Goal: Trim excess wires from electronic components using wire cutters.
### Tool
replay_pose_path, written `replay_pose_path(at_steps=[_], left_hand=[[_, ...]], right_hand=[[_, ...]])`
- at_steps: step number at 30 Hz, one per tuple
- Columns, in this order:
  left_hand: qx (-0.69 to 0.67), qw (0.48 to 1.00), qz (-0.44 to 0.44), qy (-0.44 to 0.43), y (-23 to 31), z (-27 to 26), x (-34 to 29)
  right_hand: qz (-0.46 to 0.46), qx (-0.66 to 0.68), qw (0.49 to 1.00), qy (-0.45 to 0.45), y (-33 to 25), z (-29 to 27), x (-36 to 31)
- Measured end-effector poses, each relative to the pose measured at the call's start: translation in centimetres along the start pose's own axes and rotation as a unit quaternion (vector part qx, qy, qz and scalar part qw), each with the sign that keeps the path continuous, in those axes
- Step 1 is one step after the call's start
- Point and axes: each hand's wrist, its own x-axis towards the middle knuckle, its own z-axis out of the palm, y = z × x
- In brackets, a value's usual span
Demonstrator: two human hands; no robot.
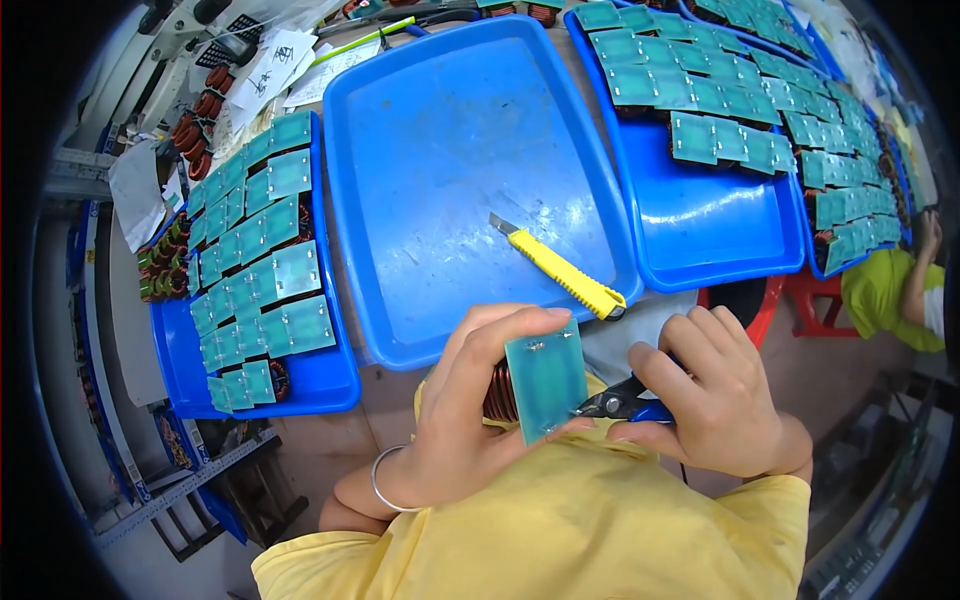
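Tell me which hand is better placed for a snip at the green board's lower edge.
Probably the right hand: it holds the cutters, their tip at that edge, while the left hand holds the board.

Blue plastic trays stand side by side on a worktop visible in narrow strips between them. A yellow utility knife, blade bared, lies slantwise in the middle tray. Rows of green circuit boards fill most of the left tray and crowd the far end of the right tray.
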Motion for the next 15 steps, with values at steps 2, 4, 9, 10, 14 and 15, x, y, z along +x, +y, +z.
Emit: replay_pose_path(at_steps=[2, 4, 9, 10, 14, 15], left_hand=[[0.004, 1.0, 0.004, -0.002, -0.1, 0.1, -0.2], [-0.029, 0.999, -0.03, -0.021, -0.1, 0.3, -0.4], [-0.062, 0.993, -0.091, -0.036, -0.6, 1.4, -0.7], [-0.056, 0.992, -0.102, -0.038, -0.7, 1.6, -0.7], [-0.078, 0.967, -0.218, -0.108, -1.0, 2.2, -1.0], [-0.09, 0.949, -0.268, -0.138, -1.9, 2.5, -1.4]], right_hand=[[-0.001, -0.001, 1.0, -0.005, 0.0, 0.3, -0.3], [-0.015, 0.025, 1.0, 0.0, 0.3, 0.9, -0.7], [0.028, 0.112, 0.993, -0.036, 0.6, 2.1, -2.1], [0.046, 0.157, 0.985, -0.058, 0.8, 2.4, -2.5], [0.129, 0.268, 0.942, -0.153, 1.8, 4.7, -4.1], [0.169, 0.319, 0.912, -0.194, 2.1, 5.3, -4.5]])
